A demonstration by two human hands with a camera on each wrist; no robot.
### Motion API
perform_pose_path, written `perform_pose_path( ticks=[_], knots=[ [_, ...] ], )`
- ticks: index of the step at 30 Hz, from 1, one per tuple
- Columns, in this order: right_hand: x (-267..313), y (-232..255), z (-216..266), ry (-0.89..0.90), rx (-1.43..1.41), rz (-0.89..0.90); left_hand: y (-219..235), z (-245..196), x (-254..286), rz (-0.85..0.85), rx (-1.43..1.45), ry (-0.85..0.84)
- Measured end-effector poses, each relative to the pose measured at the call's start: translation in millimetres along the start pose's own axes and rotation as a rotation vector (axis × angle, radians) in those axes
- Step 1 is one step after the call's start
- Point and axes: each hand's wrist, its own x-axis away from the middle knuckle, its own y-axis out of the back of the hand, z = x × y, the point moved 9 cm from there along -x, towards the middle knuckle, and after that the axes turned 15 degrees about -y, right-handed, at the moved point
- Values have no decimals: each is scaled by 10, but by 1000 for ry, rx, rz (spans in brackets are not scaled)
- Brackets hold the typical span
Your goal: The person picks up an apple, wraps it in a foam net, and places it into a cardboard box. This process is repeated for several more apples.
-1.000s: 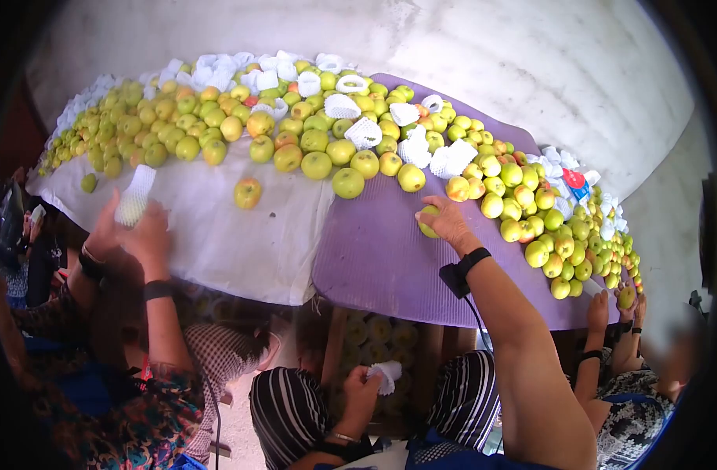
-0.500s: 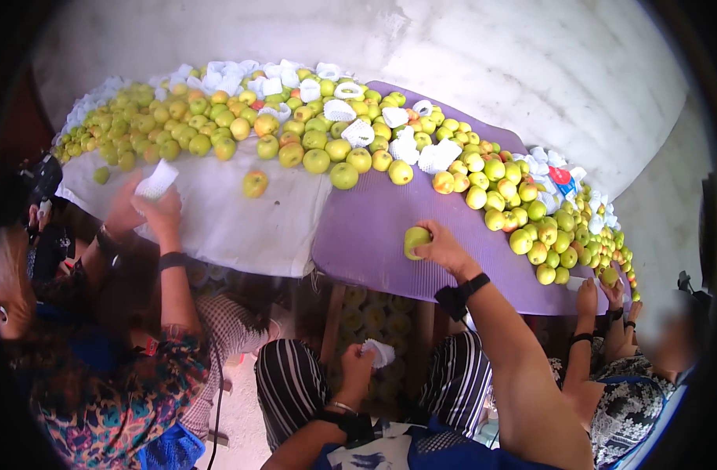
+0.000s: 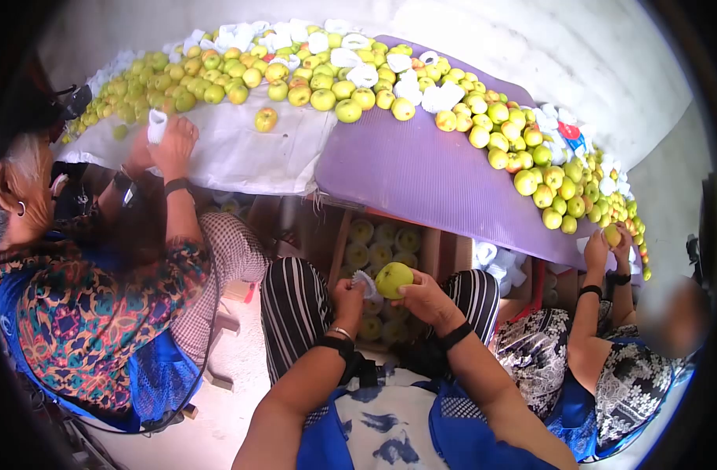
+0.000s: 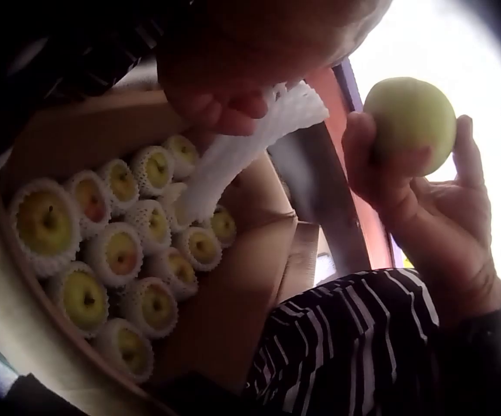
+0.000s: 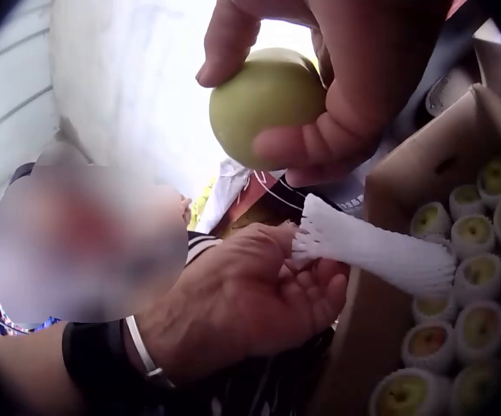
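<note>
In the head view my left hand [image 3: 347, 304] pinches a white foam net sleeve [image 3: 364, 283], and my right hand [image 3: 433, 301] grips a green apple [image 3: 393, 280] just to its right. The right wrist view shows the sleeve [image 5: 380, 250] hanging long and narrow from the fingers of my left hand [image 5: 242, 290], its frilled end by the thumb. Above it the apple [image 5: 268, 108] is held between thumb and fingers of my right hand [image 5: 354, 78]. Apple and sleeve are apart. In the left wrist view the apple [image 4: 409, 126] has no sleeve on it.
Below my hands a cardboard box [image 4: 242, 251] holds rows of sleeved apples [image 4: 120, 253]. Loose apples [image 3: 348, 110] and foam sleeves lie heaped along the purple mat [image 3: 421, 172] and white cloth [image 3: 241, 160]. A person sits on each side, hands busy with apples or sleeves.
My right hand has brought the apple from over the purple mat down beside my left hand. My left hand has risen a little in view with its sleeve.
</note>
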Motion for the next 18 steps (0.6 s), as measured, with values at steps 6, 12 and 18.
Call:
perform_pose_path(
  ticks=[6,12,18],
  knots=[
    [42,173,-36,64,-43,-15,23,-19,0,-11,-16,-49],
    [-6,90,-151,-1,32,129,13,-177,-21,46,-173,-217],
    [-129,30,-381,-145,121,161,-57,-362,-25,165,-415,-451]
  ],
)
